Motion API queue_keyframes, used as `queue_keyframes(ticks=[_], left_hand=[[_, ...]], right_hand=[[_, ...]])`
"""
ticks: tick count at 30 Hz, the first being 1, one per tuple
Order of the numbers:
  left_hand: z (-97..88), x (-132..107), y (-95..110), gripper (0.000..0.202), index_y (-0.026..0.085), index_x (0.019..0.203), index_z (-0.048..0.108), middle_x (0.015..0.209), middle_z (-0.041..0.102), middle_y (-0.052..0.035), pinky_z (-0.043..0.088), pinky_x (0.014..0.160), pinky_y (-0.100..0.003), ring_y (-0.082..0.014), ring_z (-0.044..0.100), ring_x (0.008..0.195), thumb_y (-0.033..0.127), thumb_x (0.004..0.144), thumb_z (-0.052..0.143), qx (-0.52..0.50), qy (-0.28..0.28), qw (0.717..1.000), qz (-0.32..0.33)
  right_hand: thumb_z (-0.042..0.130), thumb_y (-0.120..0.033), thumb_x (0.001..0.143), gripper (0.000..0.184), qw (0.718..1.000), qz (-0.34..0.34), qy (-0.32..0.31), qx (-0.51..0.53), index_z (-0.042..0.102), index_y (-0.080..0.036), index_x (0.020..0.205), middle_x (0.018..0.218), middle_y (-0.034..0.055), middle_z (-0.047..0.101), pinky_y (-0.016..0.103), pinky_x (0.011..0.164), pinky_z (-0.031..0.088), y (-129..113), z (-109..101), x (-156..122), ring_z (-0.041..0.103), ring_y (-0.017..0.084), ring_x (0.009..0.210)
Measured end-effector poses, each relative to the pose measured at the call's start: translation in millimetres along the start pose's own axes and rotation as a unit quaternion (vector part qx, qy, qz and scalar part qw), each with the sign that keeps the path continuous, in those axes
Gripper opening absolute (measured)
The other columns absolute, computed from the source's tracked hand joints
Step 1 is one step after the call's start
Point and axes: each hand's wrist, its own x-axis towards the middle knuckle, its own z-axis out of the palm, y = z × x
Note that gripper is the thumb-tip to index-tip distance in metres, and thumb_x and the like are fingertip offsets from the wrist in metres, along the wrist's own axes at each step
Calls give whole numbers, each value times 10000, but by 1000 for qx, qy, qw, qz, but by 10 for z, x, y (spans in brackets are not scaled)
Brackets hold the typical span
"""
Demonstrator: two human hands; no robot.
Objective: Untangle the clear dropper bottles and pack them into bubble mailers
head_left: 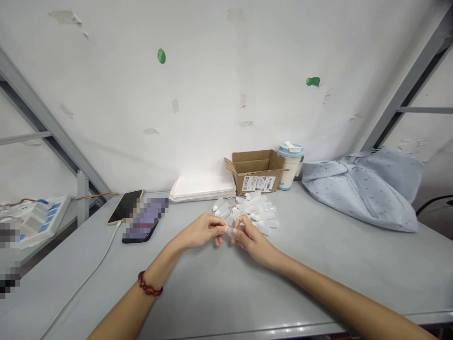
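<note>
My left hand [203,231] and my right hand [255,242] meet over the middle of the grey table [212,288]. Between their fingertips is a small translucent plastic piece [231,232], pinched from both sides. My fingers cover most of it, so its full shape is hidden. Just behind my hands lies a loose pile of small whitish translucent plastic pieces [260,208], several of them tube-like with narrow ends. A dark red beaded bracelet [150,284] circles my left wrist.
Behind the pile stand an open cardboard box [256,177], a stack of white flat sheets or bags [203,187] and a lidded cup [289,165]. Two phones [125,208] [146,222] lie left, a white cable [88,278] running forward. A light-blue cloth bag [364,193] rests right.
</note>
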Motion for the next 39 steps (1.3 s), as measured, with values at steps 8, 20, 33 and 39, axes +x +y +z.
queue_keyframes(ticks=[8, 20, 33, 39], left_hand=[[7, -13, 37, 294, 141, 835, 665, 728, 657, -40, 452, 659, -243, -141, 571, 649, 402, 812, 533, 12, 27, 999, 38], [59, -9, 52, 476, 160, 544, 511, 439, 511, 13, 399, 534, -230, -119, 489, 456, 516, 843, 412, 83, 43, 995, -19], [36, -35, 99, 178, 126, 743, 673, 611, 561, 13, 333, 533, -202, -97, 421, 567, 280, 763, 585, 44, 35, 998, 35], [55, -45, 125, 199, 136, 748, 659, 644, 576, 8, 369, 559, -205, -105, 476, 588, 313, 779, 574, 42, 42, 998, 35]], right_hand=[[415, -419, 860, 222, 991, 37, -16, 127, 289, -237, 846, 648, -64, 514, 198, 454, 243, -13, -18, 35, 325, 73, 457], [362, -354, 908, 150, 999, -18, 2, -39, 311, -221, 858, 679, -32, 516, 237, 540, 306, -73, -17, -41, 390, 108, 569], [510, -477, 816, 307, 978, 99, -42, 181, 317, -239, 827, 620, -66, 537, 204, 437, 176, -35, -77, 23, 263, 54, 425], [483, -468, 835, 275, 981, 98, -26, 167, 329, -240, 848, 599, -58, 537, 210, 438, 221, -39, -77, 34, 298, 69, 424]])
